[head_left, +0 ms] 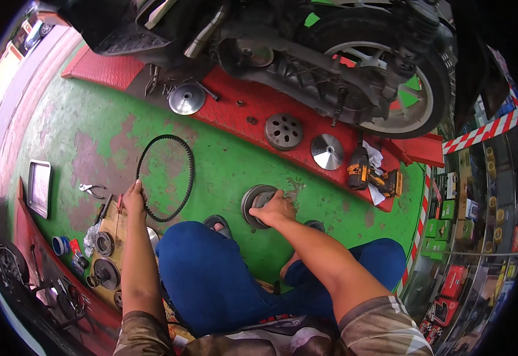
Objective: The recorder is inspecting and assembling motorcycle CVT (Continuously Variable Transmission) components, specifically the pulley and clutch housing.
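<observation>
My left hand (pixel 133 199) is closed on the near left side of a black toothed drive belt (pixel 192 172), which hangs as an open loop over the green floor. In front of my knees, my right hand (pixel 274 209) grips a round grey pulley assembly (pixel 250 194) at floor level. Its fingers and thumb cover much of the pulley's right side. Beyond it, on the red ramp (pixel 229 113), lie a clutch bell with holes (pixel 284 131) and a shiny pulley disc (pixel 328 152). A second shiny disc (pixel 186 98) rests farther left.
A scooter (pixel 306 77) stands on the ramp, its drive side facing me. A cordless impact driver (pixel 359 168) lies at the ramp's right end. Pliers (pixel 93 190), a metal tray (pixel 40 188) and several greasy parts (pixel 106 273) are at left. Glass shelves (pixel 478 237) line the right.
</observation>
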Demonstrator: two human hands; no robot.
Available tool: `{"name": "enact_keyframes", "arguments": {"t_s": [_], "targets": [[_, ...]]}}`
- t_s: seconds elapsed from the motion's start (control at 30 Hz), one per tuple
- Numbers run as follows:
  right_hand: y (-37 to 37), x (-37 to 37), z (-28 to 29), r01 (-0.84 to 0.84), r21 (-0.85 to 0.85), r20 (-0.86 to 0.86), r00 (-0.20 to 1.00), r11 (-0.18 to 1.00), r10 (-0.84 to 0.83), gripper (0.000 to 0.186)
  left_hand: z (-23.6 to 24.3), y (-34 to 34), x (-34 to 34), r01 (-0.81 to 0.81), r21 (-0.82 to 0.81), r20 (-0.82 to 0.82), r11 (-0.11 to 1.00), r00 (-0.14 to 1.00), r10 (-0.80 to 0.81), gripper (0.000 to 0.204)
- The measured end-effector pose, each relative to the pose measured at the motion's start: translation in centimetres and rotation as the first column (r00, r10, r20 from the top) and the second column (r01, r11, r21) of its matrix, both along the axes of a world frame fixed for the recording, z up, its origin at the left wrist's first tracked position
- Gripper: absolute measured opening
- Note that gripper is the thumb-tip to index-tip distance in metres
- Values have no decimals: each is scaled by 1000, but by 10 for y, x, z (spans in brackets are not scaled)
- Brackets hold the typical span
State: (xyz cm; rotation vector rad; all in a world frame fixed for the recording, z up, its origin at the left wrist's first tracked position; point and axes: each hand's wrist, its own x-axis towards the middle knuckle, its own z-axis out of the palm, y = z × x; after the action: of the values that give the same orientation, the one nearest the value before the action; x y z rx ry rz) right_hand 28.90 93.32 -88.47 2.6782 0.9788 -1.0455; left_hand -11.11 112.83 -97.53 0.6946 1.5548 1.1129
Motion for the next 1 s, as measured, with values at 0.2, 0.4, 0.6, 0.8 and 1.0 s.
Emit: {"name": "enact_keyframes", "arguments": {"t_s": [0.2, 0.4, 0.6, 0.8, 1.0], "targets": [[38, -32, -24, -28, -115, 53, 998, 993, 34, 113, -52, -2, 7, 57, -130, -959, 990, 244, -140, 47], [65, -37, -41, 82, -124, 35, 996, 989, -79, 117, -16, -77, 147, 733, -323, -412, 599, 460, -786, 53], [74, -36, -53, -38, -58, 6, 999, 998, 38, 116, -46, -123, 189, 728, -424, 269, 539, 670, -693, 76], [71, 32, -81, -93, 192, -118, 986, 977, 117, 72, -52, -127, 203, 781, -410, 575, 470, 622, -531, 90], [70, 30, -120, -36, 340, -286, 948, 940, 140, 63, -50, -127, 218, 725, -437, 590, 533, 678, -439, 95]]}}
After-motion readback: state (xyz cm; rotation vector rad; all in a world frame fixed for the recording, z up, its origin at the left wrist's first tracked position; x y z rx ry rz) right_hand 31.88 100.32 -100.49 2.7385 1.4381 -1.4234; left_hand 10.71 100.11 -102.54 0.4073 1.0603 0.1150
